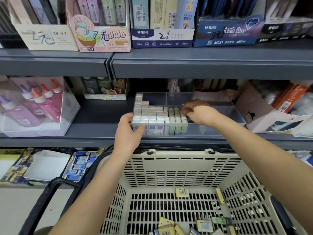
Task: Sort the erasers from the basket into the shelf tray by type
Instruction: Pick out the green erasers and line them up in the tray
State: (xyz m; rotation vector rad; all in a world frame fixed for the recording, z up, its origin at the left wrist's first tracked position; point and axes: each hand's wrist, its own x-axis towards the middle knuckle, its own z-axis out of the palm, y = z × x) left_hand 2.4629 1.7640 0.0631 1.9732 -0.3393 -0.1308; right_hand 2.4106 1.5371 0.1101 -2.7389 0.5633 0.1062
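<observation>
Slotted plastic basket (169, 167) below clear tray (213, 130) of blocky erasers (152, 114)

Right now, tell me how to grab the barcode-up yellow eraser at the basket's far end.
Pinch the eraser by opposite edges from straight above: it lies flat, label up, clear of others, and the basket walls probably block sideways reach.

Glue bottles (42, 102) stand in a clear case (67, 116), with a pink cartoon box (101, 39) on the shelf (186, 65) above.

Both arms extended; left hand (128, 131) clasping, right hand (199, 112) with fingers (186, 114) curled downward.
</observation>
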